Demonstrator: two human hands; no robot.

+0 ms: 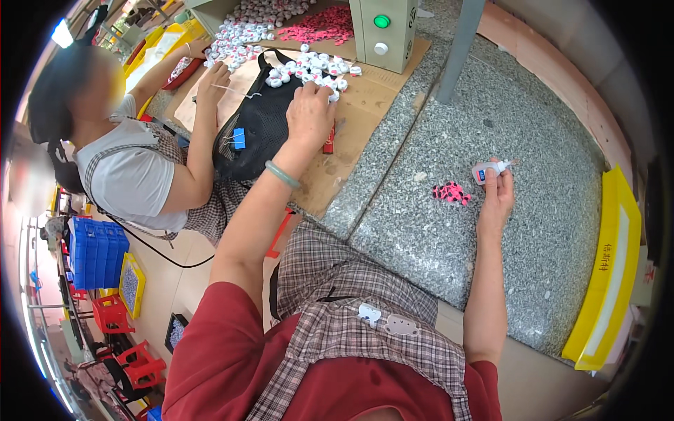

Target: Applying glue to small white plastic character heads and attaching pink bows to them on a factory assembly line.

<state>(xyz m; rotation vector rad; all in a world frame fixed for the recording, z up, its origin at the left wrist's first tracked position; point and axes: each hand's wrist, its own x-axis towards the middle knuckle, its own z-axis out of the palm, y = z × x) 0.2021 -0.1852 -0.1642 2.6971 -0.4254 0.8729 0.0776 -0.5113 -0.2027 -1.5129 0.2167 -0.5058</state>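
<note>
My left hand (311,116) reaches to the edge of a heap of small white rounded pieces (316,64) with red marks. Its fingers curl down together against the pieces; what they hold, if anything, is hidden. Under the heap lies a black mesh bag (263,126) with a blue binder clip (239,139). Over the granite tabletop (421,238), my right hand (496,198) is closed around a small white squeeze bottle (484,171), its nozzle tilted to the right. Beside this hand lies a small pile of pink and black pieces (451,193).
At my left, a co-worker (140,161) handles a white strand near the same heap. A box with a green button (382,42) stands behind. A grey metal post (460,52) rises from the table. A yellow tray (604,274) lines the right edge.
</note>
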